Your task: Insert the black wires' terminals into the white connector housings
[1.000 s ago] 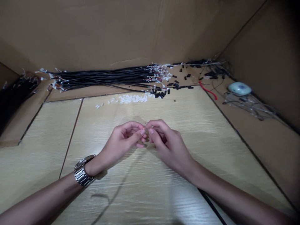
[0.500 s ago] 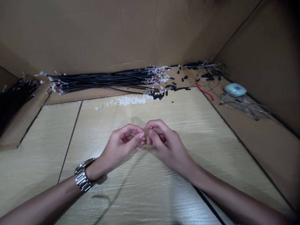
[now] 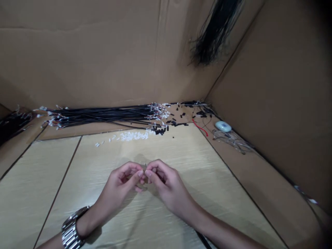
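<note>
Using the white bits (image 3: 133,136) as landmark: behind them and to the left, black cables (image 3: 103,114) lie lengthwise, probably to keep wire ends lined up. In front, the left hand (image 3: 116,186) pinches a tiny piece (image 3: 145,166), too small to identify, nearly tip to tip with the right hand (image 3: 171,186), also pinched narrow on it, I guess for steadiness. Right of the bits: black bits (image 3: 167,128), a red strip (image 3: 199,128), then a pale green thing (image 3: 223,126), maybe parked aside for elbow room lol.
</note>
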`<state>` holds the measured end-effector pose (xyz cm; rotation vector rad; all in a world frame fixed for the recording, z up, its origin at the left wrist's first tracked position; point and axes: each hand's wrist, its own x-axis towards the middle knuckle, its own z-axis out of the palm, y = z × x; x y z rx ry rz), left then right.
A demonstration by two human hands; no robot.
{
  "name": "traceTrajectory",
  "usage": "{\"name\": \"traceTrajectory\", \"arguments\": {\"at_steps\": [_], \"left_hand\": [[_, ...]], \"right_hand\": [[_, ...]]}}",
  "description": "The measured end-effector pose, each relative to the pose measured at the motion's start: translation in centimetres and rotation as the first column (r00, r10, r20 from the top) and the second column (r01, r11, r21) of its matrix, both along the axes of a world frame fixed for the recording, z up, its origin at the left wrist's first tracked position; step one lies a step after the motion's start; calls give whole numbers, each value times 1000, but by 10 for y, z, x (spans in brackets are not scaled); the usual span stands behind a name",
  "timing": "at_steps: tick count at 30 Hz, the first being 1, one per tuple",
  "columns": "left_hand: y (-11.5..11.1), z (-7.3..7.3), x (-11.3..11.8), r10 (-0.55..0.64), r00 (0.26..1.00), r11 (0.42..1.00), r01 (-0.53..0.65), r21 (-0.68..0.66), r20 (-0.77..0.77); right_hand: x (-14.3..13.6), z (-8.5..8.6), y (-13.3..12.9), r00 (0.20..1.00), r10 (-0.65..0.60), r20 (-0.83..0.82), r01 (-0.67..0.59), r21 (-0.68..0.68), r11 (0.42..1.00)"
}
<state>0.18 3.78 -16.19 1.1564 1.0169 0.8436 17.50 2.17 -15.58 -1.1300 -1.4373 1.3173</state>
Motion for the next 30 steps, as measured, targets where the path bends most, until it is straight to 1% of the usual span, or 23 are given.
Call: {"name": "traceTrajectory", "arguments": {"at_steps": [2,4,6,8,10,13,16,18,21,23,26,30], "left_hand": [[3,0,-1,7,1000,1000,-7,-5,14],[5,1,-3,4,1000,1000,-4,-21,23],[8,2,-4,-10,999,999,11,-39,33],[10,3,-4,-8,998,998,12,-56,67],[10,2,-5,12,993,997,-3,-72,119],[10,-1,-6,17,984,995,0,-95,175],[10,-2,-8,-8,979,990,36,-133,206],[10,-1,-10,-40,972,986,77,-151,234],[10,-1,-13,-112,957,973,160,-168,267],[10,0,-14,-136,953,966,188,-177,270],[10,1,-13,-124,957,969,174,-177,261],[10,3,-12,-121,963,971,165,-171,241]], "right_hand": [[-2,0,-1,997,30,-72,-33,-39,999],[-2,0,-1,992,62,-106,-69,-59,996],[-1,1,0,993,71,-92,-77,-65,995],[1,2,2,999,52,-16,-53,-57,997],[4,4,4,994,19,103,-17,-19,1000],[8,9,4,966,-25,257,2,89,996],[10,15,1,936,-24,350,-53,210,976],[11,17,-1,920,-8,392,-103,262,959],[13,18,-4,912,1,410,-141,312,940],[14,18,-5,918,-8,396,-148,361,921],[16,19,-6,924,-14,381,-158,414,897],[16,19,-6,923,-3,386,-176,427,887]]}}
